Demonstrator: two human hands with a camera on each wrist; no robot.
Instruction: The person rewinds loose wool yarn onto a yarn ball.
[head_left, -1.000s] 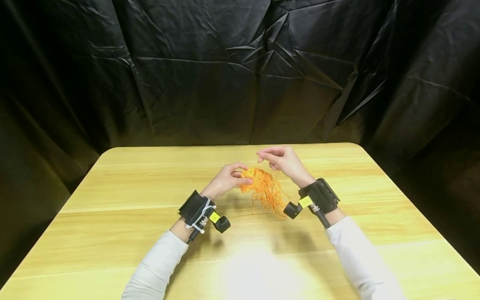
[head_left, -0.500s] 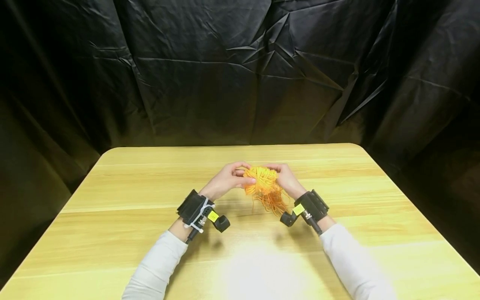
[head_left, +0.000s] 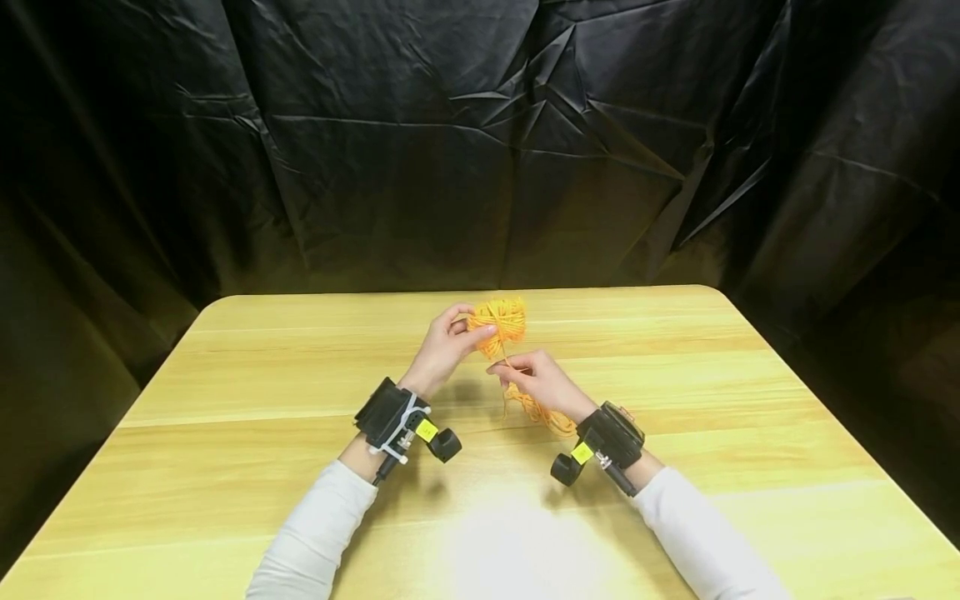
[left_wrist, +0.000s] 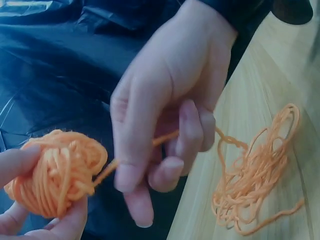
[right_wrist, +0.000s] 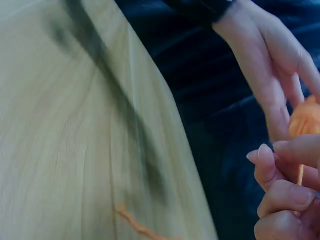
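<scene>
My left hand (head_left: 442, 348) grips a ball of orange yarn (head_left: 501, 323) between thumb and fingers, held above the table. Just below and right of it, my right hand (head_left: 542, 379) pinches the strand of yarn (left_wrist: 106, 172) that comes off the ball. In the left wrist view that strand runs taut from the ball (left_wrist: 60, 175) to the right thumb and forefinger, then on past the curled fingers. A loose tangle of the same yarn (left_wrist: 255, 185) lies on the table beyond the right hand. The right wrist view shows the ball only partly, at its right edge.
The light wooden table (head_left: 225, 467) has rounded far corners. Black sheeting (head_left: 390, 192) hangs behind it. Each wrist wears a black strap with a small camera, such as the right camera (head_left: 566, 469). A loose yarn end (right_wrist: 140, 227) lies on the wood.
My right hand has come from above the ball, round its far right side, down to below it with the strand. The left hand has tipped the ball slightly up and away.
</scene>
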